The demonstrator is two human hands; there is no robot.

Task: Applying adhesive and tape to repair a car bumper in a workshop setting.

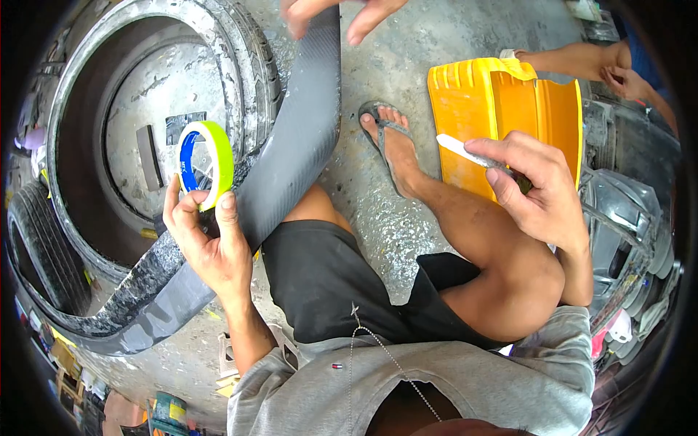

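Note:
My left hand (211, 251) grips a roll of yellow-green tape (222, 166) with a blue inner core, held upright by its lower rim. Just behind it runs a long curved dark panel (302, 127) with a carbon-fibre-like weave, crossing the view from the top to the lower left. Over my raised knee, my right hand (542, 185) is closed on a slim knife-like tool (454, 147). Its pale, bright tip points left, and my fingers cover most of its handle. Another person's hands (371, 16) are beside the panel's upper end, their fingers apart.
A large tyre (251, 54) lies at the left, with a dark flat bar (150, 158) inside its ring. Another tyre (54, 247) sits farther left. To the right stands a yellow moulded part (462, 102), near another person's leg (571, 62). Dark vehicle parts (622, 211) crowd the right edge.

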